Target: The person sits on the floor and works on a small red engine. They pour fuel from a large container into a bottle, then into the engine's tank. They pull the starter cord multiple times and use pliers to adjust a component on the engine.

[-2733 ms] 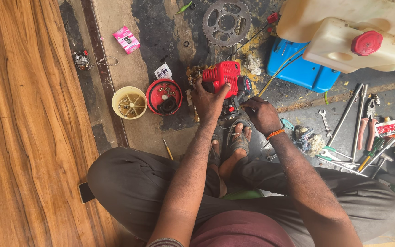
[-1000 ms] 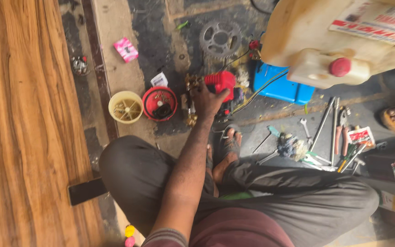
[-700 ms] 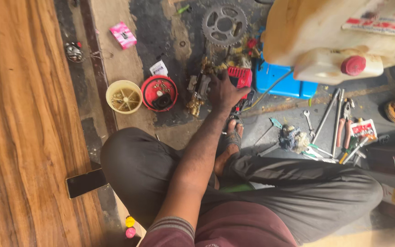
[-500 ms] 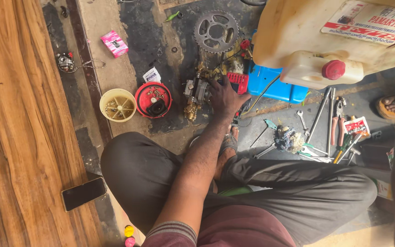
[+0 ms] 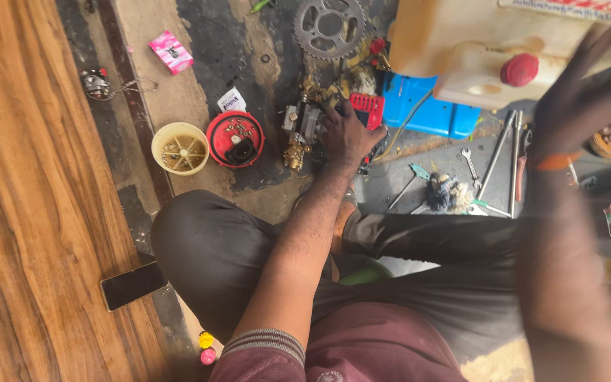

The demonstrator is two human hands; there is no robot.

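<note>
The left hand is pressing down, fingers curled, on the small engine just right of the red bowl, probably steadying it. The right hand is blurring past the cream tank; its grasp cannot be told.

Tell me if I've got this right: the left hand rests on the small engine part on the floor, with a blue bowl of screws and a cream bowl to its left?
Not quite. In the head view the bowl of screws is red, not blue. The rest holds: the left hand rests on the small engine part, and the cream bowl sits further left.
</note>
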